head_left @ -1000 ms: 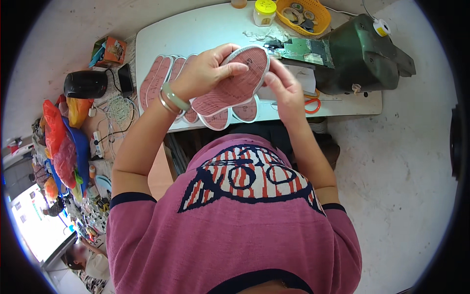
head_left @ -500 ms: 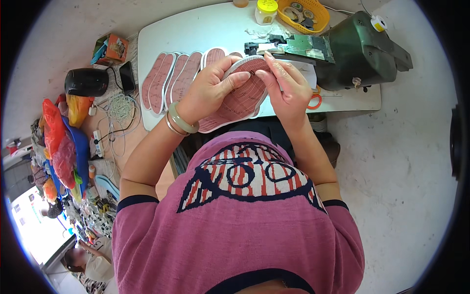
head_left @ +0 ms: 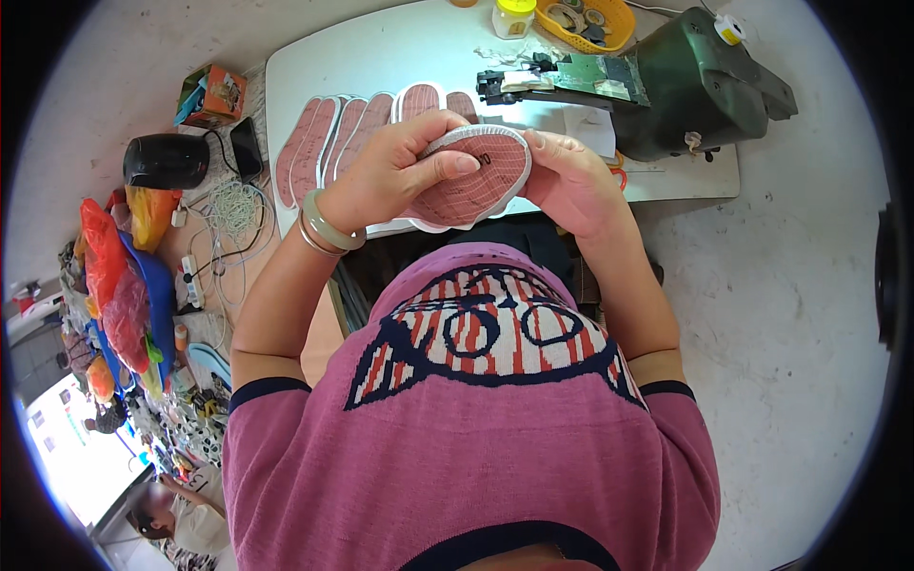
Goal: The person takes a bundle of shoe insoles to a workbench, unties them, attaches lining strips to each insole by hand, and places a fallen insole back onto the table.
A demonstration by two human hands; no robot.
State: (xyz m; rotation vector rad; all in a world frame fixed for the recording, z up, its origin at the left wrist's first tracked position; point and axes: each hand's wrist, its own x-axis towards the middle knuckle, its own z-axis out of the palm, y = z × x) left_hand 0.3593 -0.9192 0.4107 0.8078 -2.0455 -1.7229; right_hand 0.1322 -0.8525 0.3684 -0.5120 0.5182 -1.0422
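A reddish-brown shoe insole (head_left: 476, 186) with a white bound edge is held up over the near side of the white table (head_left: 381, 52). My left hand (head_left: 405, 171) is closed on its left side, thumb pressed on the top face by a dark mark. At the right rim my right hand (head_left: 576, 181) pinches the white edge between thumb and fingers. Beneath the held piece, other white edges show, partly hidden. More insoles (head_left: 357, 138) of the same kind lie in overlapping rows behind and left of my left hand.
A green sewing machine (head_left: 685, 90) stands at the right, its arm reaching toward the insoles. Orange-handled scissors (head_left: 620, 178) lie beside it, partly hidden. Farther back are a yellow-lidded jar (head_left: 514, 17) and a yellow basket (head_left: 595, 24). Cords and bags fill the left; a person sits lower left.
My right hand has moved right and slightly down, its fingers shifting to the insole's right edge. The insole has turned and come a little lower; my left hand moved slightly left.
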